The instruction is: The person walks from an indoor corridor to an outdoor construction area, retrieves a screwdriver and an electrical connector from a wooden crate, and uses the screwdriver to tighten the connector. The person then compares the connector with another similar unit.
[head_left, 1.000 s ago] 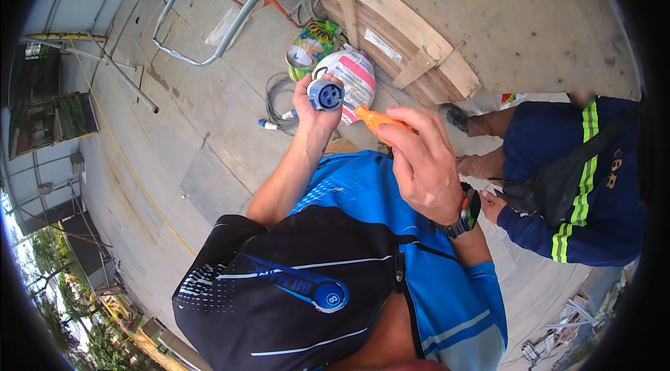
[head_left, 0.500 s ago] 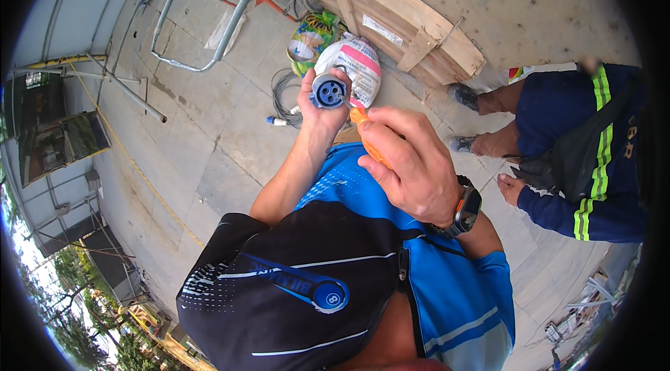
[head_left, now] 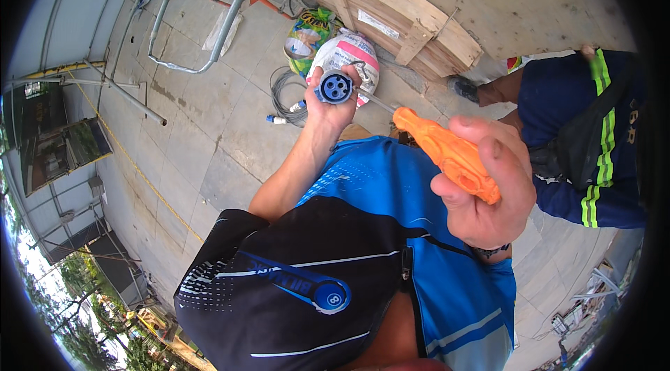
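My left hand (head_left: pixel 336 111) is wrapped round a blue round electrical socket connector (head_left: pixel 335 87), its holed face turned up toward me. In my right hand (head_left: pixel 497 196) is a screwdriver (head_left: pixel 447 152) with an orange handle, gripped by thumb and fingers near the handle's end. Its thin metal shaft points left at the connector, with the tip beside the connector's right edge. Whether the tip touches it I cannot tell. A dark wire end curls just above the connector.
Behind my left hand lie a white and pink sack (head_left: pixel 349 55), a green and yellow bag (head_left: pixel 307 32) and a coiled grey cable (head_left: pixel 285 95). A wooden crate (head_left: pixel 391 11) stands beyond. At right is a co-worker in a navy top (head_left: pixel 558 113). A metal frame (head_left: pixel 223 29) stands upper left.
My right hand has drawn back to the right and toward me with the screwdriver, showing more of its shaft. My left hand and the connector have shifted slightly. The co-worker's hand has moved out of sight.
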`<state>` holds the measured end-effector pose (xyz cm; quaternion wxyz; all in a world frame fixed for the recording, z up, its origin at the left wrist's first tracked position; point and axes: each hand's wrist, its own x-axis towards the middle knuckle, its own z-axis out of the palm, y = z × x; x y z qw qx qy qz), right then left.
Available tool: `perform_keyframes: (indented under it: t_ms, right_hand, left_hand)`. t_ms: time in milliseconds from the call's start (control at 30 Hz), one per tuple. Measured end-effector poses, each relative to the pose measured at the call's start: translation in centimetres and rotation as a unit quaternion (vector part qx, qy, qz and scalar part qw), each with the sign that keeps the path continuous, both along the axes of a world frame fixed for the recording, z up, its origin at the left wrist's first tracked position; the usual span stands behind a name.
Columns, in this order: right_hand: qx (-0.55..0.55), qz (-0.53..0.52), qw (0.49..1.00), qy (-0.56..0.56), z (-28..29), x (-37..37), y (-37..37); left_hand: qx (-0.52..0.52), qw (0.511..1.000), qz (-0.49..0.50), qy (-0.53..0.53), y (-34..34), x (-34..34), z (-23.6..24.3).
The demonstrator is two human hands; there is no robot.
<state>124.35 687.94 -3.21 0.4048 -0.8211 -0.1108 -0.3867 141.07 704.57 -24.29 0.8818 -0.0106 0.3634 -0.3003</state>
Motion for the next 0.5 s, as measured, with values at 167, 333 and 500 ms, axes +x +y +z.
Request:
perform_keyframes:
  t_ms: [167, 333, 500]
  right_hand:
    - [0.090, -0.111, 0.990, 0.005, 0.0, -2.5, -2.9]
    - [0.133, -0.132, 0.982, -0.017, -1.1, -2.6, -3.9]
    - [0.071, -0.110, 0.985, 0.113, -2.2, -2.4, -4.6]
  left_hand:
    - [-0.012, 1.000, 0.004, 0.006, -0.3, -0.1, 1.0]
    - [-0.045, 0.999, 0.000, 0.025, -0.4, -0.4, 2.3]
    - [-0.028, 1.000, 0.002, 0.009, -0.7, -0.6, 3.2]
